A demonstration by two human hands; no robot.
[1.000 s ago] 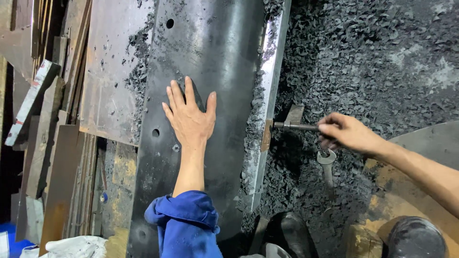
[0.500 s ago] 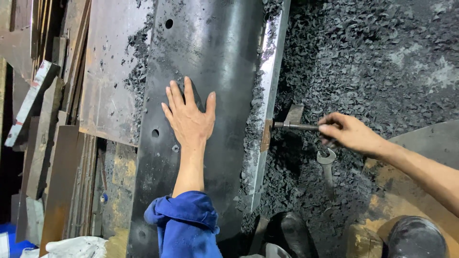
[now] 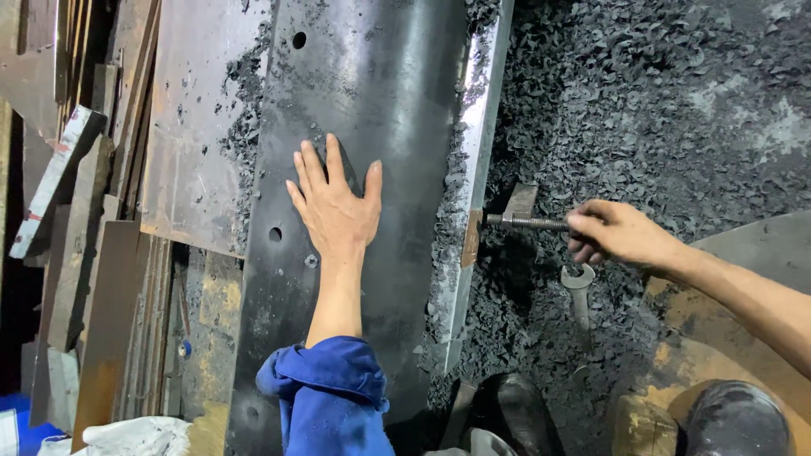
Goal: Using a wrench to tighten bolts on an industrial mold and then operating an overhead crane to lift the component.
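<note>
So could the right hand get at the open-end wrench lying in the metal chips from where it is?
Probably yes. The right hand grips the threaded rod, and the wrench lies just below it on the chips, uncovered, with nothing between. The hand would have to let go of the rod first.

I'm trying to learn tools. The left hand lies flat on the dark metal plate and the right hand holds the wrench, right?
Not quite. In the head view the right hand holds the threaded rod; the wrench lies below it among the metal chips. The left hand does lie flat on the dark metal plate.
</note>
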